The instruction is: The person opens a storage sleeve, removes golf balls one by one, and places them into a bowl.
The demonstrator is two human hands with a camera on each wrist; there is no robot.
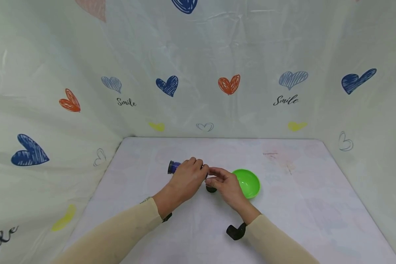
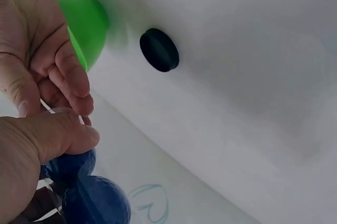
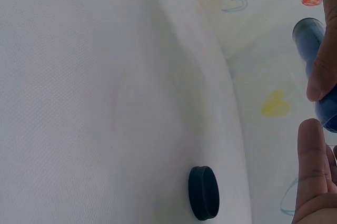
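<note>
A clear tube (image 1: pixel 173 167) with blue balls (image 2: pixel 97 200) inside lies sideways in my left hand (image 1: pixel 189 179), fingers and thumb wrapped round it. Its dark end points left; the clear rim at the other end shows between the hands in the left wrist view. My right hand (image 1: pixel 227 187) is cupped at that rim, its fingers extended and loosely bent, the forefinger (image 3: pixel 312 155) straight just below the tube. What lies inside its palm is hidden. Below the hands, a round black lid (image 2: pixel 159 50) sits on the table.
A bright green bowl (image 1: pixel 247 183) stands just right of and behind my right hand. The white table (image 1: pixel 300 205) ends at a hanging white sheet (image 1: pixel 257 110) printed with hearts. Black wrist-camera parts (image 1: pixel 236 231) protrude beside the right sleeve.
</note>
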